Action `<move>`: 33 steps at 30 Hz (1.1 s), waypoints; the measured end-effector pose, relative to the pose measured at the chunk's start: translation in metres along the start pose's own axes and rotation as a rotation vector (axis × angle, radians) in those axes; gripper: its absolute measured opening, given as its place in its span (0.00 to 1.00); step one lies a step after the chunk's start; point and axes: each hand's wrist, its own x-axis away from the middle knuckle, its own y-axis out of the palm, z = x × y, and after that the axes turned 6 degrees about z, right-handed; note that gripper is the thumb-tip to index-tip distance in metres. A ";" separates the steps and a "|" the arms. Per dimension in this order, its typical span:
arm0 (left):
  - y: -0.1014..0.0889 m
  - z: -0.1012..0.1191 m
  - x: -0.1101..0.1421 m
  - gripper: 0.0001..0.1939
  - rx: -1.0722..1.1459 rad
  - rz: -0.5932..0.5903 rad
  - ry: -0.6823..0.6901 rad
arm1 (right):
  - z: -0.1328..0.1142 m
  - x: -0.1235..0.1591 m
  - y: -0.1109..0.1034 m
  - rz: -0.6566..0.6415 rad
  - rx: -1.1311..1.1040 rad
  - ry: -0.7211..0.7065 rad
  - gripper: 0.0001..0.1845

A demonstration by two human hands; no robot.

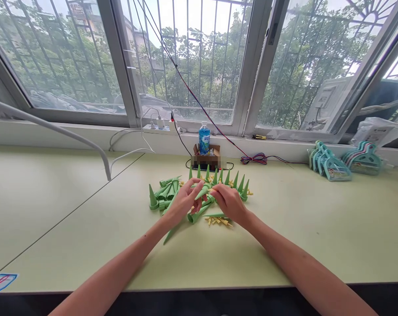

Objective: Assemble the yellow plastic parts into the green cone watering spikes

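My left hand (184, 199) is closed around a green plastic cone spike (201, 192), its point tilted down to the left. At the spike's wide end, my right hand (231, 202) pinches a small yellow plastic piece (211, 190); whether it sits inside the end I cannot tell. Loose green cone spikes (168, 191) lie heaped beside and under my left hand, with one upright spike (153, 197) at the left. Behind both hands runs a row of upright green spikes (244, 190), with yellow bits among them. Below my right hand lies a small pile of yellow pieces (218, 221).
A blue bottle (204, 139) stands by an open cardboard box (215, 151) at the back of the pale table (284, 245). Coiled cable (256, 158) lies to its right. Bagged teal items (332, 164) are at the far right. A grey hose (83, 139) arches over the left side.
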 end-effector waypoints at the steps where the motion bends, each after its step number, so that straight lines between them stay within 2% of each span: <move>1: -0.001 0.000 0.000 0.20 0.002 -0.002 0.005 | 0.000 0.000 0.000 0.000 -0.001 -0.002 0.14; 6: -0.004 -0.001 0.000 0.20 0.019 0.026 0.046 | -0.002 0.000 0.000 -0.017 -0.026 0.031 0.13; 10: -0.003 -0.002 0.000 0.20 -0.003 0.015 0.111 | -0.001 0.001 0.001 -0.024 -0.012 0.083 0.17; 17: 0.000 -0.012 -0.001 0.22 -0.234 0.100 0.235 | 0.000 0.002 0.002 -0.042 -0.008 0.164 0.22; 20: 0.001 -0.013 -0.001 0.21 -0.246 0.113 0.226 | -0.001 0.001 0.003 -0.023 0.010 0.165 0.22; 28: 0.001 -0.008 -0.002 0.21 -0.079 0.106 0.189 | -0.002 0.000 0.001 0.080 0.031 0.194 0.19; 33: -0.001 -0.003 -0.002 0.26 0.061 0.076 0.042 | -0.001 0.000 0.000 -0.005 -0.004 0.091 0.17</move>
